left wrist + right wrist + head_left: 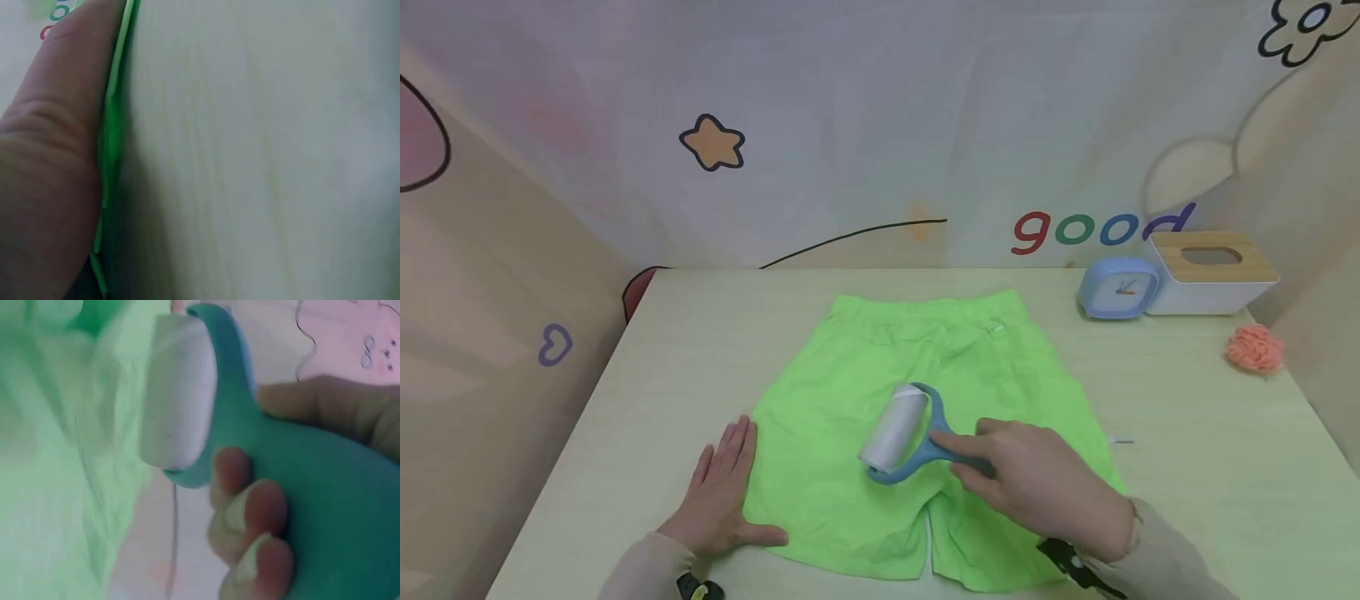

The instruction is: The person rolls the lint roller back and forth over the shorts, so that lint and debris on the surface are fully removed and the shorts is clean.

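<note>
Bright green shorts (820,433) lie spread on the table, waistband toward the back. My right hand (1037,479) grips the blue handle of a lint roller (895,429), its index finger stretched along the handle. The white roller head is over the middle of the shorts, tilted in the head view. Fingers curled round the handle show in the right wrist view, next to the roller's white sheet (179,390). My left hand (718,500) rests flat at the shorts' left edge, thumb on the lower left leg, fingers along the side seam. The left wrist view shows its thumb (62,94) against the green hem.
At the back right a blue clock (1118,289) stands before a white tissue box (1213,275) with a wooden lid. A coral-coloured fluffy ball (1255,348) lies near the table's right edge. A patterned cloth backdrop (850,125) hangs behind the table.
</note>
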A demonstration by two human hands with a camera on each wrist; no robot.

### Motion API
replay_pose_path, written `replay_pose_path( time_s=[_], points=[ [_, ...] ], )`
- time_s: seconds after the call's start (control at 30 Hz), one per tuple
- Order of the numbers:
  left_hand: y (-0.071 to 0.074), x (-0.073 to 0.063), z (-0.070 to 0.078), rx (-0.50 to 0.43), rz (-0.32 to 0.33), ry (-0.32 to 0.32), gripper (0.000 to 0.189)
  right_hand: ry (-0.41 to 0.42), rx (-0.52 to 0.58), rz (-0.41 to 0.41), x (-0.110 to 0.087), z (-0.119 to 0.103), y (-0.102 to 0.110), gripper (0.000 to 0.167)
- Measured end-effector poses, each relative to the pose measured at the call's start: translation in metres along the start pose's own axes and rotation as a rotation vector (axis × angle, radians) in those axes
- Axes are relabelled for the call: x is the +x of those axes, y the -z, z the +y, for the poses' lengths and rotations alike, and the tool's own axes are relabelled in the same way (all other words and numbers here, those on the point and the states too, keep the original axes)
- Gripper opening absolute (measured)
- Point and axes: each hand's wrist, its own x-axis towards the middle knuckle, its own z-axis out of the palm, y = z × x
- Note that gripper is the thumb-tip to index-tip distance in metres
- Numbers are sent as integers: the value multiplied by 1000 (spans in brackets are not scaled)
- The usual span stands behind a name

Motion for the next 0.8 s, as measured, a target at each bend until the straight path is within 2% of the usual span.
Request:
replay_pose_path(
  time_s=[0.17, 0.33, 0.53, 0.67, 0.8],
  points=[
    [0, -2, -2, 6, 8, 0, 150, 96, -7, -2, 48, -14, -31, 37],
    [-1, -1, -2, 14, 15, -6, 150, 141, -20, -6, 79, -23, -48, 35],
    [-2, 1, -1, 27, 6, -3, 151, 134, -39, -5, 98, -27, -52, 34],
    [0, 1, 0, 37, 6, 3, 151, 146, -14, -2, 108, -31, -54, 34],
    [0, 1, 0, 42, 2, 6, 151, 152, 25, -34, 116, -31, -59, 34]
  ],
)
